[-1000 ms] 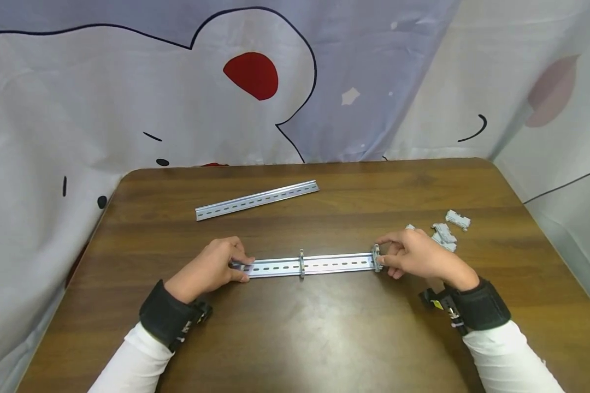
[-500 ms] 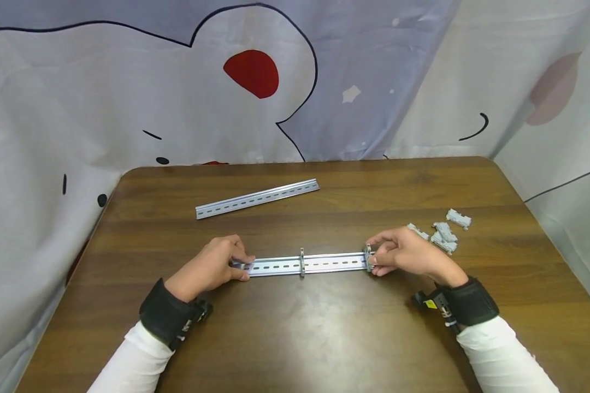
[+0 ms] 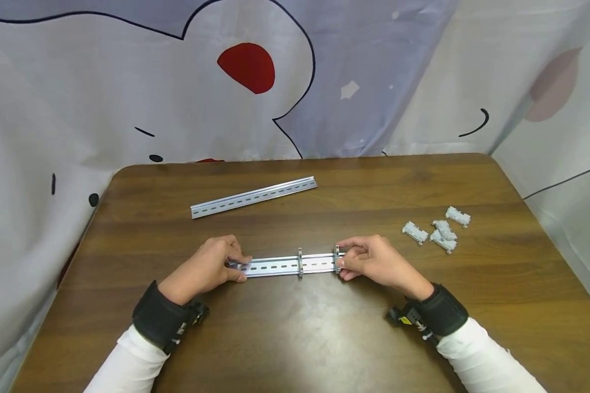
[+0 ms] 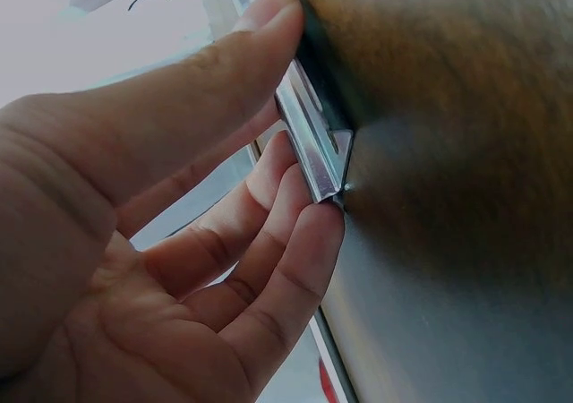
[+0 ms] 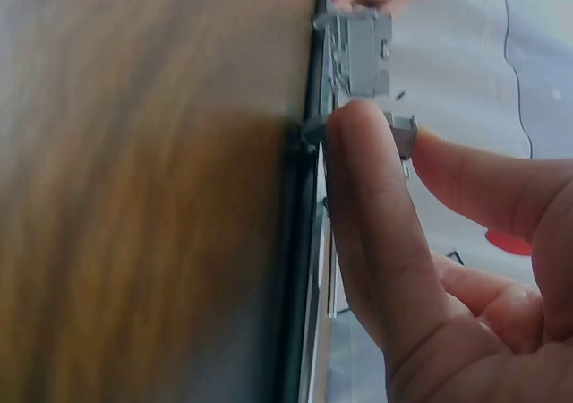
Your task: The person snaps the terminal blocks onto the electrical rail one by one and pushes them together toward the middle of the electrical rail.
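Patterned cloth [image 3: 103, 87] with dark outlines and a red shape hangs behind a brown wooden table [image 3: 295, 338]. On the table, in front of the person, lies a slotted metal rail [image 3: 272, 267], running left to right. A middle clip [image 3: 300, 263] and a right clip [image 3: 336, 260], both small and grey, stand upright across it, near each other. The left hand [image 3: 211, 266] grips the rail's left end between thumb and fingers. The right hand [image 3: 373, 261] pinches the right clip between thumb and fingers and hides the rail's right end in the head view. Farther back, a second rail [image 3: 253, 197] lies slanted, its right end farther from the person. Beyond the right hand lie four loose grey pieces [image 3: 415, 233], two of them overlapping. A black band [image 3: 159, 317] circles each wrist, next to a white sleeve [image 3: 130, 357]
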Demonstrator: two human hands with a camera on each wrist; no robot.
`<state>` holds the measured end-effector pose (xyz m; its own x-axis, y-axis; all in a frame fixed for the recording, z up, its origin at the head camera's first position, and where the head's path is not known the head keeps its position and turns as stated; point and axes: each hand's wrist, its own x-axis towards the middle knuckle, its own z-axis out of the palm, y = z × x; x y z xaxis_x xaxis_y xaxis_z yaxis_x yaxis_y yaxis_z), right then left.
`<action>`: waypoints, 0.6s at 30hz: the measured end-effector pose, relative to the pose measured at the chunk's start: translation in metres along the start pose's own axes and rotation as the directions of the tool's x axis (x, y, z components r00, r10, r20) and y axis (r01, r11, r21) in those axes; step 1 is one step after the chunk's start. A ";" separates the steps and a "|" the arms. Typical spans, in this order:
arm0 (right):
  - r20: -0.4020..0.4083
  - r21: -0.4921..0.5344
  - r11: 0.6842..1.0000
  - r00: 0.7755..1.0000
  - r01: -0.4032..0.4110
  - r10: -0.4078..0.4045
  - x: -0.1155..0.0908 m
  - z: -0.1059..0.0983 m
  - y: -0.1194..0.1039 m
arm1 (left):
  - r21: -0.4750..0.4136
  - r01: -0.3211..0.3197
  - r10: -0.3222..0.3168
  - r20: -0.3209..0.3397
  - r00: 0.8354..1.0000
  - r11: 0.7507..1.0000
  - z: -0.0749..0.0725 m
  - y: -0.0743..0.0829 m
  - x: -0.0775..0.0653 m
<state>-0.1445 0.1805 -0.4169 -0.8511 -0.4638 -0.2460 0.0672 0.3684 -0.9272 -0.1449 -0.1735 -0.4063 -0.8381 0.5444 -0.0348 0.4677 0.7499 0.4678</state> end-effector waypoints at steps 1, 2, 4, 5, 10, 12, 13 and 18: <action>-0.002 0.002 1.000 1.000 0.005 -0.005 0.001 0.003 0.000 | 0.000 0.004 -0.004 -0.002 1.000 1.000 0.000 0.000 -0.001; -0.002 0.003 1.000 1.000 0.008 -0.008 0.001 0.005 -0.001 | -0.002 0.010 -0.010 -0.002 1.000 1.000 0.001 0.000 -0.002; 0.000 0.005 1.000 1.000 0.013 -0.013 0.004 0.010 -0.003 | 0.000 0.008 -0.008 -0.003 1.000 1.000 0.000 0.000 -0.002; 0.003 0.006 1.000 1.000 0.017 -0.017 0.005 0.012 -0.005 | 0.002 0.011 -0.011 -0.002 1.000 1.000 0.000 0.000 -0.002; 0.048 0.040 0.999 0.999 0.017 -0.019 0.016 0.023 -0.014 | 0.005 0.021 -0.021 -0.001 1.000 1.000 -0.001 -0.001 -0.002; 0.057 0.055 0.998 0.998 0.018 -0.021 0.020 0.027 -0.016 | 0.003 0.025 -0.025 -0.010 1.000 1.000 -0.001 -0.002 -0.001; 0.060 0.061 0.998 0.998 0.018 -0.022 0.022 0.030 -0.017 | 0.003 0.023 -0.023 -0.013 1.000 1.000 -0.001 -0.002 -0.001; 0.058 0.062 0.998 0.998 0.018 -0.022 0.028 0.037 -0.018 | 0.005 0.016 -0.016 -0.007 1.000 1.000 0.000 -0.003 -0.001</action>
<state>-0.1504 0.1309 -0.4172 -0.8206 -0.5180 -0.2414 0.0838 0.3088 -0.9474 -0.1454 -0.1760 -0.4077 -0.8473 0.5298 -0.0362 0.4556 0.7603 0.4629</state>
